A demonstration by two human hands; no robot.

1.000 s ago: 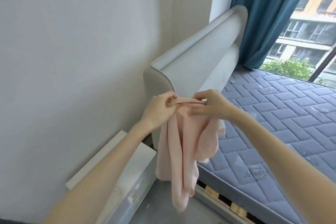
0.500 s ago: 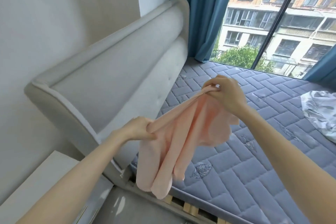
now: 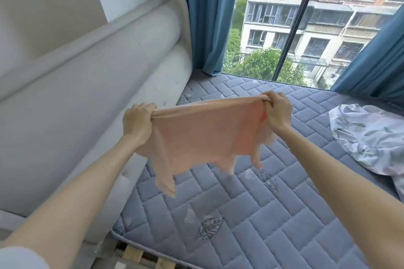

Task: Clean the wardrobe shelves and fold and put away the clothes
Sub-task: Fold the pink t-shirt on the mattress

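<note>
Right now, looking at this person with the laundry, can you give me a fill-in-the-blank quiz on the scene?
The left hand and right hand stretch the pink garment by its ____ edge.
It hangs above the quilted blue ____.
The leaf-printed cloth lies on the person's ____ side.
Missing words: top, mattress, right.

A blue-grey quilted mattress (image 3: 240,214) lies against a pale grey padded headboard (image 3: 87,94); teal curtains (image 3: 196,17) hang at both sides of the window (image 3: 262,28).
</note>
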